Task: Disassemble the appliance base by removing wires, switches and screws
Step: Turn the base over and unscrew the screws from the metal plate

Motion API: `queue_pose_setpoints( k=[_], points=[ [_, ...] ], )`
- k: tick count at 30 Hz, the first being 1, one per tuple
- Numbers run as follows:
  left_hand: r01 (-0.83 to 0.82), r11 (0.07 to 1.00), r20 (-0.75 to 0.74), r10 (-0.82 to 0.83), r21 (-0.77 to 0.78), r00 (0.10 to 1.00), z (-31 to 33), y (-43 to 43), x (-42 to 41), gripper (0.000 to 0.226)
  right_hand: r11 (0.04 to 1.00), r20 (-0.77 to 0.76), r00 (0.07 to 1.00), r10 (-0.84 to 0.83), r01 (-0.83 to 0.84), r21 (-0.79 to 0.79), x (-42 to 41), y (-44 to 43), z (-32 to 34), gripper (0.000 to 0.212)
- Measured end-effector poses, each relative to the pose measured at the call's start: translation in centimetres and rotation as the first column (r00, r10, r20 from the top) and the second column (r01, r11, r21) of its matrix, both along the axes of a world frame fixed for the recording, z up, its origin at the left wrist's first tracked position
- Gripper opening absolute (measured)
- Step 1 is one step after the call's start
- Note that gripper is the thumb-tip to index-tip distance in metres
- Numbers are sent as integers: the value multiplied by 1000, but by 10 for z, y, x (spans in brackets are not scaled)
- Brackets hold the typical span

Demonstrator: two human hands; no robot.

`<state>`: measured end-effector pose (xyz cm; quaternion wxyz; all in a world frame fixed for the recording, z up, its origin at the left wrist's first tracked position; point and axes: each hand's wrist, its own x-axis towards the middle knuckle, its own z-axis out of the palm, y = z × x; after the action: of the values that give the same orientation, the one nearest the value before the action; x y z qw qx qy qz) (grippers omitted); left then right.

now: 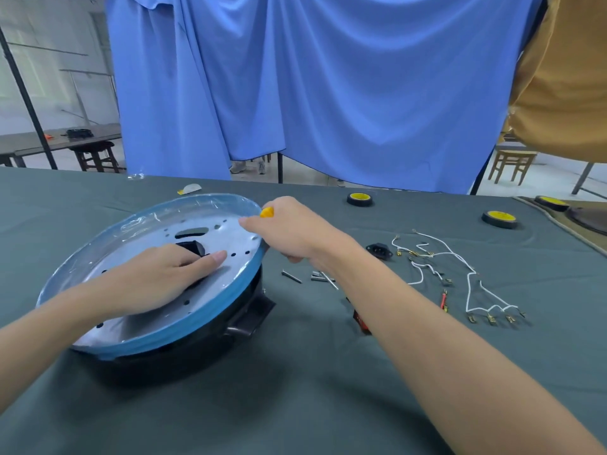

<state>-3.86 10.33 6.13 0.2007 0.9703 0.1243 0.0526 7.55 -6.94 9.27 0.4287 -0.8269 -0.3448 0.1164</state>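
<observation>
- Two hands at work: my left hand lies flat with its fingers straight, pressing on the metal plate of the appliance base just beside its dark central opening. My right hand is curled round the yellow handle of one screwdriver at the base's far right rim.
- One base, plate upward, blue film round its rim, on the grey-green cloth.
- Step in hand, as I judge it: loosening a rim screw; the tip is hidden by my fist. Done well, the driver stands square to the plate, I push down through the handle, and the left palm stops the base from turning.
- Right of the base: loose screws, about four but blurred; one black socket; one red switch, half behind my forearm; white wires, too tangled to count.
- Beyond the base, to the right: three yellow-capped discs.
</observation>
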Motion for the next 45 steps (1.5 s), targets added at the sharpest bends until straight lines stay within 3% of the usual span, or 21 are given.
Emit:
queue_pose_setpoints(
  k=[5,8,13,19,26,29,32,37,39,45],
  points=[
    [36,998,-110,-31,51,994,-7,2,-1,69,990,-35,999,32,-36,-136,8,-7,-6,39],
    [58,996,-197,-44,70,979,-5,4,-4,70,982,-73,997,-40,25,-189,14,-9,-9,51],
    [-9,990,-273,46,137,961,-5,20,-4,76,971,-118,992,-54,25,-238,19,-8,-18,57],
    [-45,991,-265,77,127,961,-4,44,-15,78,905,148,988,49,19,-425,10,-6,-18,17],
    [11,995,-249,15,103,968,-1,34,-14,69,862,329,944,-20,183,-473,0,10,-38,22],
    [31,992,-249,0,121,969,2,25,-10,66,863,353,934,-65,230,-450,0,15,-46,5],
    [62,988,-240,-27,143,970,1,15,-2,63,854,327,941,-86,238,-462,2,17,-49,25],
    [83,988,-236,-50,132,971,0,11,3,62,844,338,939,-70,236,-482,1,15,-43,20],
    [93,988,-237,-62,125,970,0,11,4,62,843,347,935,-73,244,-480,6,9,-38,7],
    [109,989,-195,-89,99,977,-3,18,4,61,806,317,948,-26,207,-554,11,1,-33,28]
  ],
)
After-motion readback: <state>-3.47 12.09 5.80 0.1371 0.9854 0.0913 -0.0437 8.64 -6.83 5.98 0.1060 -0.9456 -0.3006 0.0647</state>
